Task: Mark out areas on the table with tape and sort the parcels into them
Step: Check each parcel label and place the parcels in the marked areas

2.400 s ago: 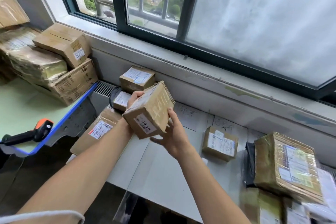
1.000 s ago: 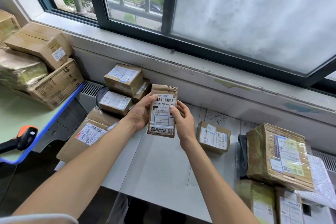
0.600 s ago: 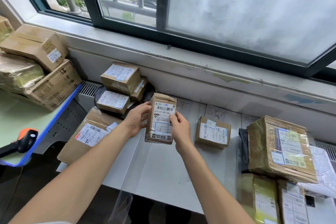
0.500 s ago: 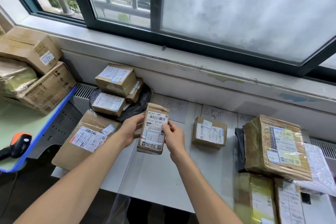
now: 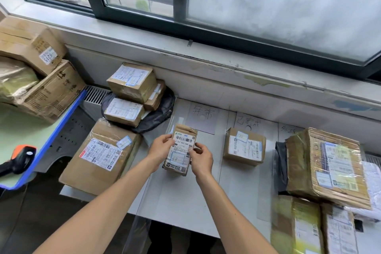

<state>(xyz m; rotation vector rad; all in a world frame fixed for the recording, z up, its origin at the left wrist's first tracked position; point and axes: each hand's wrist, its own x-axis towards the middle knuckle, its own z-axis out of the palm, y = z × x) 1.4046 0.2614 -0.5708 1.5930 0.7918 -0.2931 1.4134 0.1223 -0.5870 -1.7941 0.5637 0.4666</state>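
Both hands, left hand (image 5: 162, 149) and right hand (image 5: 202, 158), pinch the small brown parcel (image 5: 180, 150) by its long edges, label up, low over the white table (image 5: 185, 202); sorting is underway, and next comes setting it down below the handwritten zone sign (image 5: 203, 117) just beyond the grip.

From my remote view, the orange-and-black handheld scanner (image 5: 19, 160) is cut off at the left edge. The tape-wrapped brown cardboard parcels (image 5: 296, 227) run past the bottom edge. The small brown parcel's white label (image 5: 181, 153) print is too fine to read.
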